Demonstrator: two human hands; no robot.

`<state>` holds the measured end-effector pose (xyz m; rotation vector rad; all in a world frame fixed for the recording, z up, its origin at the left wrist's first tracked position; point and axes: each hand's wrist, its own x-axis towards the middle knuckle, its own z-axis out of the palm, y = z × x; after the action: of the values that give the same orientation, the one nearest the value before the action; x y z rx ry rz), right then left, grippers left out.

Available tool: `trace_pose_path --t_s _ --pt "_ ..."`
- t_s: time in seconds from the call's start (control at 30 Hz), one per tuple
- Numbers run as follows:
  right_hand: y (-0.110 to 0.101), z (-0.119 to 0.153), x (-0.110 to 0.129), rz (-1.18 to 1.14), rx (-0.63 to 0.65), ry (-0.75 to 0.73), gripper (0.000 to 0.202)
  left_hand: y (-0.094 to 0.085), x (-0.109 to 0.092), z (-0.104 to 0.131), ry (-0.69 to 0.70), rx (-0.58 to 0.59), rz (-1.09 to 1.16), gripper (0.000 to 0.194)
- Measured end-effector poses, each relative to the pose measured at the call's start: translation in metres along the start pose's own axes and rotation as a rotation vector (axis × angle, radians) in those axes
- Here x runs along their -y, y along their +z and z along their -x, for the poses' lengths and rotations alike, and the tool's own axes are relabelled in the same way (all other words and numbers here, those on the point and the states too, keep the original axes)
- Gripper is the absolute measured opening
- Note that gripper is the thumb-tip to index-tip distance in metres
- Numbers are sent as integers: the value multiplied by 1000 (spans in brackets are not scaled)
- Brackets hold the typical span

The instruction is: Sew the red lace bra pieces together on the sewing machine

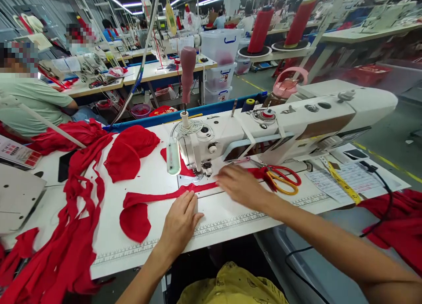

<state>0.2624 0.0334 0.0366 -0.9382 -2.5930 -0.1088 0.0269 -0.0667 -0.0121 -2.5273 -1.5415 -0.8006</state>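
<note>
A long red fabric strip point(168, 195) runs across the white sewing machine bed, with a wider rounded piece point(136, 222) at its left end. My left hand point(180, 220) rests on the strip left of the needle area, fingers stretched out and thumb apart. Just right of the presser foot point(207, 168), my right hand point(242, 185) has its bent fingers closed on the strip; they are slightly blurred. The white sewing machine point(280, 124) stands right behind both hands. Red-handled scissors point(290, 174) and a yellow-handled pair point(280, 185) lie beyond my right hand.
Red fabric pieces point(132, 152) and a heap of red strips point(70, 233) lie to the left. A tape measure point(344, 183) crosses a written paper point(325, 181) at right. Thread cones point(260, 31) stand behind the machine. A co-worker point(33, 102) sits at far left.
</note>
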Motion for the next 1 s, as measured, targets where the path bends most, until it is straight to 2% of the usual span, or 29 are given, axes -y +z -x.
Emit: trace_pose_path --t_s 0.07,0.13,0.27,0.33,0.5,0.7,0.83,1.0 --pt "18 -7 18 -93 -2 -30 17 4 -1 -2 11 11 14 41" --pt "35 -15 30 -145 -21 24 18 1 2 -5 31 18 42 37" --pt "57 -26 38 -173 -40 107 16 -10 21 -16 -48 2 65 32" --pt "60 -28 37 -190 -29 102 14 -13 34 -23 -84 -1 49 30" --pt "58 -25 27 -241 17 53 18 -3 58 -34 -2 44 83 28" --pt "59 -24 4 -248 37 -99 20 7 47 -32 -14 45 14 39" --pt "64 -24 -3 -272 -29 -137 23 5 40 -33 -11 62 -47 36" --pt "65 -21 -1 -252 -72 -151 27 3 43 -34 -18 36 -59 30"
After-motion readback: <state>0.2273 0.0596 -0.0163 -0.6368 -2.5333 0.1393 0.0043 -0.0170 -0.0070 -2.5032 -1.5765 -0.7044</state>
